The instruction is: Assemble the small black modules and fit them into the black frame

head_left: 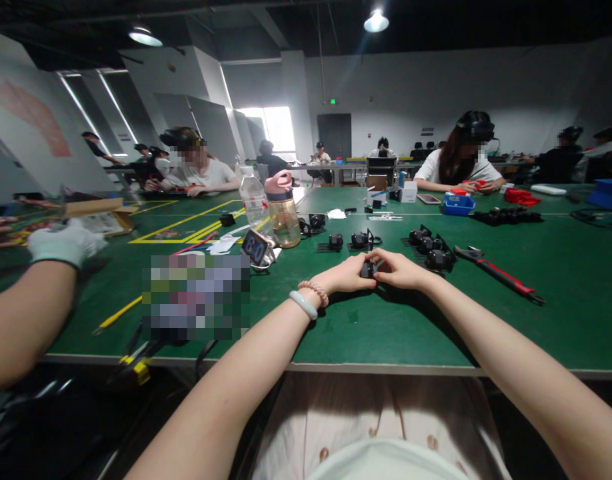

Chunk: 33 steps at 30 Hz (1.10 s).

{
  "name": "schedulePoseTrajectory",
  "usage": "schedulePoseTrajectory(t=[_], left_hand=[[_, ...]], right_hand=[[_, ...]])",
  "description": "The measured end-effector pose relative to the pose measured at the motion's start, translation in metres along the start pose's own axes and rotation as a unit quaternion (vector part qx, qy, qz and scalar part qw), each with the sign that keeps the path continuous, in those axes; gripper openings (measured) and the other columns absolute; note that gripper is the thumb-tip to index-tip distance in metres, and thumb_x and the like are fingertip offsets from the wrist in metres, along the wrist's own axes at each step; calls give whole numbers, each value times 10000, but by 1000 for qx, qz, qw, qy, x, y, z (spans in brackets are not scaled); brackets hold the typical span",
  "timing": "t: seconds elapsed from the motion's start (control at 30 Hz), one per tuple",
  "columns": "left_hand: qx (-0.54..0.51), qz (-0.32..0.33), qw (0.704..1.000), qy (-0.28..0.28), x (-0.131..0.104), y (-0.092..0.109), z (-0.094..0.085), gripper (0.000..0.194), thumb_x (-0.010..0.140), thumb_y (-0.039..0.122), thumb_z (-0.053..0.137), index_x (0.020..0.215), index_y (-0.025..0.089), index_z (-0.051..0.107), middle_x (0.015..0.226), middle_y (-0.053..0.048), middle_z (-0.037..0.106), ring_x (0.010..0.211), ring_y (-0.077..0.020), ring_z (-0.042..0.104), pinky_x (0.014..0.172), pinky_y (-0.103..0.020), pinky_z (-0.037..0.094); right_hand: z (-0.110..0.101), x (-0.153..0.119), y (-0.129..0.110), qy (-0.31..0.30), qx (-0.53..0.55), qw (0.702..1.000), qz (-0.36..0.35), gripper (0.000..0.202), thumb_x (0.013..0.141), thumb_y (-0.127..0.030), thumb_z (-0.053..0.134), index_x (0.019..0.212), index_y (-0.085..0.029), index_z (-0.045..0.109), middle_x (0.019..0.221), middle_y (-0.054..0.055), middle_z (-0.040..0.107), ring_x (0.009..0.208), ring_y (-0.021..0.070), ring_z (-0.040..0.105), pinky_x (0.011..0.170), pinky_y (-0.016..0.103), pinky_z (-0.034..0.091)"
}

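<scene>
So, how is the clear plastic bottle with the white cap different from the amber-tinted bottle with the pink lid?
The clear plastic bottle has a small white cap; the amber-tinted bottle has a bulky pink lid with a loop. The clear plastic bottle looks colourless, while the amber-tinted bottle looks yellowish brown. Both stand upright on the green table.

We cannot tell what the small black part (367,269) is, since the left hand (347,275) and the right hand (399,270) cover much of it. Little squares hide the thing on the table to the left (196,293), and they hide some faces too. The gloved hand (66,241) at the far left is blurry, its arm is cut off by the edge, and the blue bin (609,194) at the right is cut off too.
</scene>
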<state>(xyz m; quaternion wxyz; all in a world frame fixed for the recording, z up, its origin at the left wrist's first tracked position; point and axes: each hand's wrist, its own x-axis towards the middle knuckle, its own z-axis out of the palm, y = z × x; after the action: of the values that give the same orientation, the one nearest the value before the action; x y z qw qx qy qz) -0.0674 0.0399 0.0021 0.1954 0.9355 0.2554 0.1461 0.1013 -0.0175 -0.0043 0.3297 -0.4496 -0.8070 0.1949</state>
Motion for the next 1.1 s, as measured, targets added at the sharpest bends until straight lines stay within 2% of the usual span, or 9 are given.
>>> schedulePoseTrajectory(t=[0.67,1.1], left_hand=[[10,2,1000,0,0,1,-1,544,623,412,565,1067,132,420,987,-80,541,863,-200,523,752,-291,409],[7,-19,1000,1,-1,4,-2,540,612,406,577,1050,126,433,973,-80,540,856,-204,519,743,-294,408]], right_hand=[[-1,0,0,0,-4,1000,-6,374,671,-154,490,1040,-179,437,874,18,541,627,90,506,592,228,404],[-1,0,0,-2,-2,1000,2,375,666,-149,493,1036,-178,436,891,23,545,624,90,507,603,234,408]])
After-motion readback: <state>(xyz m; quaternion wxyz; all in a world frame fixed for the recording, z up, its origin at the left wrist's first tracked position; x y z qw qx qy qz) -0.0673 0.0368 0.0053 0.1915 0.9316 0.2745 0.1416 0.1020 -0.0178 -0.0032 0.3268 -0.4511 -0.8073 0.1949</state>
